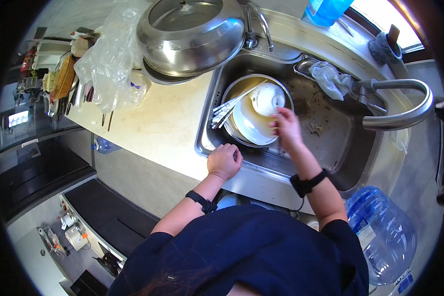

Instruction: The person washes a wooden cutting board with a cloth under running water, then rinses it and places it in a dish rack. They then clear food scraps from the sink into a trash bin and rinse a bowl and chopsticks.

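Note:
In the sink, a round metal basin (pixel 289 97) holds cloudy yellowish water, stacked white dishes (pixel 252 127) and a white bowl (pixel 265 99) lying bottom up. Several chopsticks (pixel 227 111) with patterned ends lean across the basin's left side. My right hand (pixel 286 127) is over the basin's right rim, fingers apart and slightly blurred, by the lower edge of the bowl; whether the fingertips touch it I cannot tell. My left hand (pixel 225 161), loosely curled, rests at the sink's front left edge. Whether its fingers close on anything is hidden.
A curved faucet (pixel 399 124) reaches in from the right, near a grey cloth (pixel 329 79) on the sink's back rim. Food scraps lie on the sink floor (pixel 318 129). A large metal pot (pixel 192 48) and plastic bags (pixel 113 59) stand at left; a big plastic water bottle (pixel 384 236) is at right.

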`<state>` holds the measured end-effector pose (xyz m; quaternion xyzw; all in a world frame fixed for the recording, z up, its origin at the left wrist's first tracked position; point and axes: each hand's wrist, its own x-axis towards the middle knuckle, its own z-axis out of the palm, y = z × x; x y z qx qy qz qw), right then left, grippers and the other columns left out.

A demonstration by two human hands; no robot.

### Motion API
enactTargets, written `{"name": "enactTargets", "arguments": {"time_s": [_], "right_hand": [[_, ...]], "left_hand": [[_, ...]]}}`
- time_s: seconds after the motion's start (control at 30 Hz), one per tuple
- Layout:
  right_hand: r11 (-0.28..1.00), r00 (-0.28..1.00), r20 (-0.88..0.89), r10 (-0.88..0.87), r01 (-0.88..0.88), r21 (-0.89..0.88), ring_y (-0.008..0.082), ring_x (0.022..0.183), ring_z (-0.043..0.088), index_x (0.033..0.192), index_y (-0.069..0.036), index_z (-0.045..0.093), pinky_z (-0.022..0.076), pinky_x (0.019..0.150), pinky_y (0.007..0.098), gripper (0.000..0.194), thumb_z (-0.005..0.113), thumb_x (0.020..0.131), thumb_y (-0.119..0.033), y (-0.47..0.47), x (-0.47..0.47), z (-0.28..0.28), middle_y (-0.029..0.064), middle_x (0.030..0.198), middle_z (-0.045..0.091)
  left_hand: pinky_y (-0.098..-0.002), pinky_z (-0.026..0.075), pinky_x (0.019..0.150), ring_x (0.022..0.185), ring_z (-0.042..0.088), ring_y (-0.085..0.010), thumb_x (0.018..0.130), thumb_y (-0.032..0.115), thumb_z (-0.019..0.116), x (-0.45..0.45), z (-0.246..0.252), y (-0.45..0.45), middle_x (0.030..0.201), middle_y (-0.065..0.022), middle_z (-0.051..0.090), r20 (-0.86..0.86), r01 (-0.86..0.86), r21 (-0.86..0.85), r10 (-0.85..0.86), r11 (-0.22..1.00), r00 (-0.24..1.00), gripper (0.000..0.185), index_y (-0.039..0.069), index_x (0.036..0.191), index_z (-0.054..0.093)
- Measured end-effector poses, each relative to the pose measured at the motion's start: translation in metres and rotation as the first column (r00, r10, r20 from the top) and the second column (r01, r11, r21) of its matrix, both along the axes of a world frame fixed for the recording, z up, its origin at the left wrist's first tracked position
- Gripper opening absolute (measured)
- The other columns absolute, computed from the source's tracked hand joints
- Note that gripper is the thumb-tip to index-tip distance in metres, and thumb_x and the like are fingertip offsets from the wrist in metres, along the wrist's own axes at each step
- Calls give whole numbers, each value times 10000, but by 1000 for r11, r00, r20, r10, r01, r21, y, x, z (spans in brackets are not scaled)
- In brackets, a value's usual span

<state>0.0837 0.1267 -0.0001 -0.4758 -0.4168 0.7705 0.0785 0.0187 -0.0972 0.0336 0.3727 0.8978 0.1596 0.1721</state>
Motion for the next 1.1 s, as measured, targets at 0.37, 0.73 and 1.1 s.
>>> {"name": "enactTargets", "arguments": {"time_s": [0.37, 0.73, 1.1], "right_hand": [[852, 903, 26, 430, -415, 318, 192, 919, 610, 1430, -2, 342, 499, 798, 296, 663, 671, 894, -213, -55, -82, -16, 241, 1300, 517], [616, 776, 625, -88, -450, 646, 380, 1221, 501, 1306, -34, 517, 396, 1033, 433, 642, 664, 821, -429, 130, 64, -117, 231, 1337, 511], [225, 565, 805, 182, -821, 525, 327, 1322, 419, 1361, -97, 469, 384, 1051, 461, 467, 499, 931, -277, 105, 35, -255, 171, 1434, 431]], "left_hand": [[-397, 518, 680, 796, 617, -258, 785, 222, 613, 1, 4, 1, 783, -49, 618, 2, -17, -43, 18, 999, 1000, 103, 126, 748, 610], [-375, 510, 644, 764, 607, -240, 768, 205, 624, 1, -2, 1, 759, -29, 603, -31, -10, -22, 10, 1000, 999, 91, 132, 721, 596], [-373, 506, 619, 732, 606, -240, 754, 182, 625, 0, -3, 5, 750, -28, 611, -26, -12, -11, 11, 1000, 1000, 73, 129, 710, 599]]}}
